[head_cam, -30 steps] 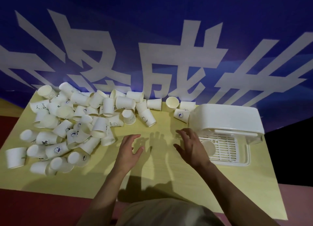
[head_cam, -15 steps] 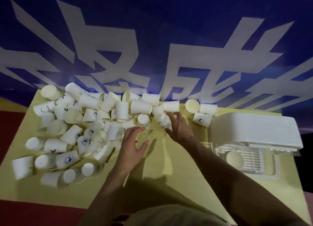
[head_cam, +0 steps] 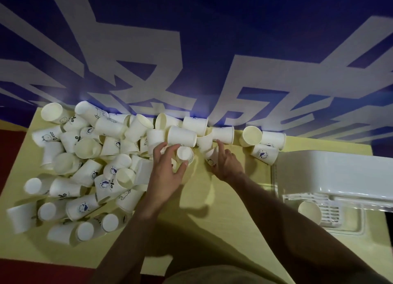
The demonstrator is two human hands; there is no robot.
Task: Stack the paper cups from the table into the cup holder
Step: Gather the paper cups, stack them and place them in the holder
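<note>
Several white paper cups (head_cam: pixel 89 173) lie in a heap over the left and back of the yellow table (head_cam: pixel 212 215). My left hand (head_cam: pixel 168 171) curls its thumb and fingers round one cup (head_cam: pixel 184 154) whose base faces me, at the heap's right edge. My right hand (head_cam: pixel 226 163) grips a lying cup with a printed bear (head_cam: pixel 211 157), index finger stretched toward the back row. The white cup holder (head_cam: pixel 340 173) stands at the right, about a hand's width from my right hand. One cup (head_cam: pixel 309 212) sits under it on its grille tray.
Three cups (head_cam: pixel 263 147) lie apart between my right hand and the holder. A blue banner with large white characters (head_cam: pixel 191 60) hangs behind the table. Bare tabletop lies between my forearms and along the front edge. Red floor (head_cam: pixel 8 147) shows at the left.
Both hands have reached further into the cups. The left hand closed round a cup at the heap's edge, and the right hand settled on the bear-printed cup. The view moved closer.
</note>
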